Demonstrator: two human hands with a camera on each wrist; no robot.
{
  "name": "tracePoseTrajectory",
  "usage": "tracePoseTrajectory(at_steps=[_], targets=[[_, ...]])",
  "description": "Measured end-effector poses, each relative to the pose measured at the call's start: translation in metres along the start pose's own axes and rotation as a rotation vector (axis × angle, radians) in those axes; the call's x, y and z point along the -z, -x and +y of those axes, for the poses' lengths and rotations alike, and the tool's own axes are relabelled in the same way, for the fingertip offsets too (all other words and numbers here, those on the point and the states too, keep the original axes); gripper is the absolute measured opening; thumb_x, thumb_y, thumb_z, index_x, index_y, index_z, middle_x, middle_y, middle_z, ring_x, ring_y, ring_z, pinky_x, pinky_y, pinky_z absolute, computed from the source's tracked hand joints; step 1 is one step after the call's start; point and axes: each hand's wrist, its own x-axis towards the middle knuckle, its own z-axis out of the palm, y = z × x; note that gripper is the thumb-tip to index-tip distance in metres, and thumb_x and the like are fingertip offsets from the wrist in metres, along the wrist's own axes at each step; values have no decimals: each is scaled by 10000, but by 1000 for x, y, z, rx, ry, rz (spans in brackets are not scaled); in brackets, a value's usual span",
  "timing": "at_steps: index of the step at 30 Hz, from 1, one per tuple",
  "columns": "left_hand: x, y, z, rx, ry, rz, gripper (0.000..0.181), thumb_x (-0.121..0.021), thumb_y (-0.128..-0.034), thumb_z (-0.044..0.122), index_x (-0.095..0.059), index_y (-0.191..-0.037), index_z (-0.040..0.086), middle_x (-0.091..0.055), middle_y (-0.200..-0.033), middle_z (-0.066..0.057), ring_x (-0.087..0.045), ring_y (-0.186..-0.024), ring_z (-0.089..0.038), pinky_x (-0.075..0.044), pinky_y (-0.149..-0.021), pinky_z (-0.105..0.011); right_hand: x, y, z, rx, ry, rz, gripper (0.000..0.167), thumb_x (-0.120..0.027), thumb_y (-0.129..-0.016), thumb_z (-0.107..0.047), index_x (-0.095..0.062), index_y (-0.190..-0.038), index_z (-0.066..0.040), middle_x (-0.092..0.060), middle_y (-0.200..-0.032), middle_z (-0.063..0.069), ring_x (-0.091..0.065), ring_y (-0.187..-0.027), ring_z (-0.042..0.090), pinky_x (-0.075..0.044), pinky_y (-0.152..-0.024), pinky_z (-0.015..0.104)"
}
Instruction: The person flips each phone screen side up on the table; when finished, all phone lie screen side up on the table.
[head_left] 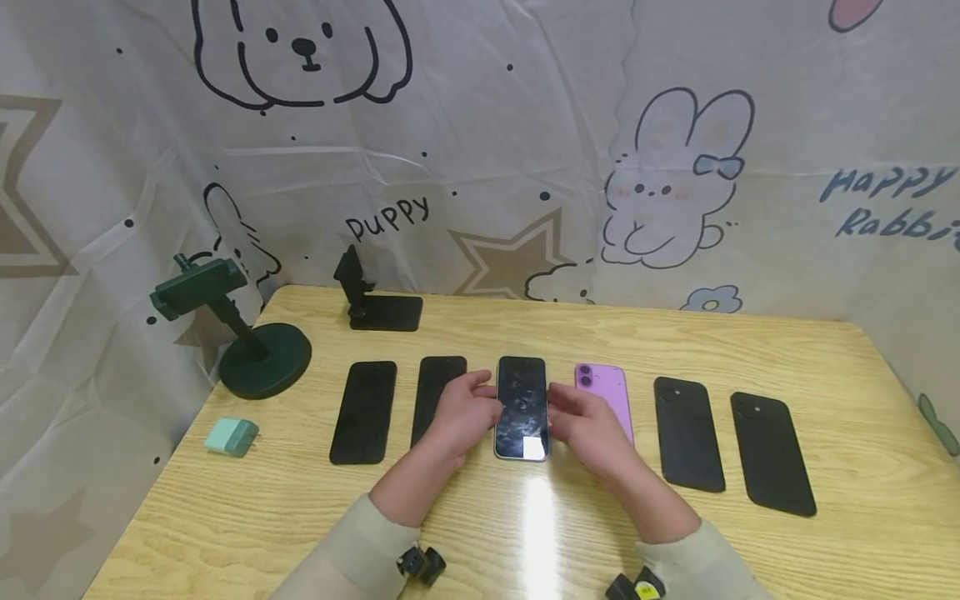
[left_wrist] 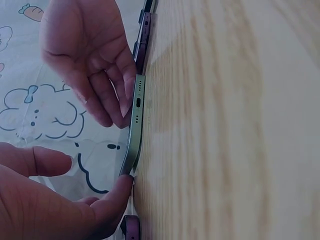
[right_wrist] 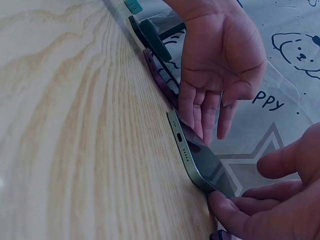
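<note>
Phone with pale green frame (head_left: 521, 408) lay screen up on the wooden counter (head_left: 150, 533), between two hands.
From its two sides, the left hand (head_left: 465, 412) and the right hand (head_left: 594, 429) touched its edges with their fingertips; both were rather open, with fingers relaxed, and neither was closed around it. This phone was the third from the left in a row of six. To its left were one black phone (head_left: 438, 387), partly hidden by the left hand, and an outer black phone (head_left: 363, 412). To its right came a purple phone (head_left: 607, 390), back side up, then two dark phones (head_left: 690, 433), also back side up. Farther away stood a black stand (head_left: 386, 313); at the left, a green stand (head_left: 266, 360).
</note>
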Motion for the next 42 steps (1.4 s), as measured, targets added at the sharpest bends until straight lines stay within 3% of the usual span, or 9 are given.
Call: tracePoseTrajectory(at_steps=[8,16,21,24,29,32,38,42], targets=[[2,-1,0,24,-3,-2,676,-523,-786,-121,-440,-1454,-57,-567,-1306,-212,-561,-1070,-280,-489,-705,-273,1,2,-3,4,62,-25,540,-483,-923,91,-344,-1436,187,-445,-1412,350,-432,-1323,437,-449,-1004,440],[-5,7,10,-61,-40,12,629,-580,-818,-55,-477,-1438,-40,-563,-1336,-187,-505,-1245,-317,-488,-854,-352,21,15,-10,42,270,29,497,-593,-985,-75,-454,-1434,84,-530,-1389,246,-503,-1281,382,-417,-1034,480],[-22,13,16,-69,-29,-68,610,-601,-839,-32,-482,-1436,-39,-564,-1331,-174,-509,-1231,-310,-469,-927,-392,44,25,-7,30,368,81,527,-633,-975,-139,-464,-1441,41,-531,-1399,215,-496,-1281,378,-409,-1031,523],[-34,15,15,-56,-17,-118,587,-614,-851,-16,-496,-1425,-38,-571,-1306,-165,-560,-1140,-266,-493,-925,-396,58,29,-5,12,427,121,558,-642,-970,-153,-443,-1459,30,-519,-1414,212,-485,-1288,387,-413,-1023,531],[-55,15,11,-45,53,-184,574,-596,-818,-54,-514,-1385,-81,-583,-1243,-193,-613,-910,-201,-558,-772,-355,74,33,-3,-27,463,136,628,-659,-962,-187,-395,-1493,19,-488,-1440,228,-476,-1296,403,-420,-1019,528],[-67,15,10,-38,20,-172,545,-624,-797,-43,-566,-1339,-78,-602,-1239,-170,-616,-916,-193,-551,-769,-339,79,35,-2,-36,460,100,684,-675,-954,-211,-357,-1513,21,-461,-1457,245,-469,-1301,413,-426,-1011,532],[-89,9,12,-23,-97,-106,511,-687,-778,33,-635,-1278,-60,-627,-1259,-156,-567,-1126,-241,-474,-943,-412,86,34,0,-45,470,78,721,-671,-954,-215,-314,-1531,28,-387,-1505,263,-425,-1331,441,-399,-1026,560],[-95,2,15,28,-62,-120,522,-651,-795,-2,-587,-1302,-104,-639,-1193,-183,-647,-1007,-261,-541,-852,-396,83,29,-2,-75,448,40,777,-687,-943,-220,-269,-1545,37,-314,-1529,296,-448,-1311,452,-442,-996,524]])
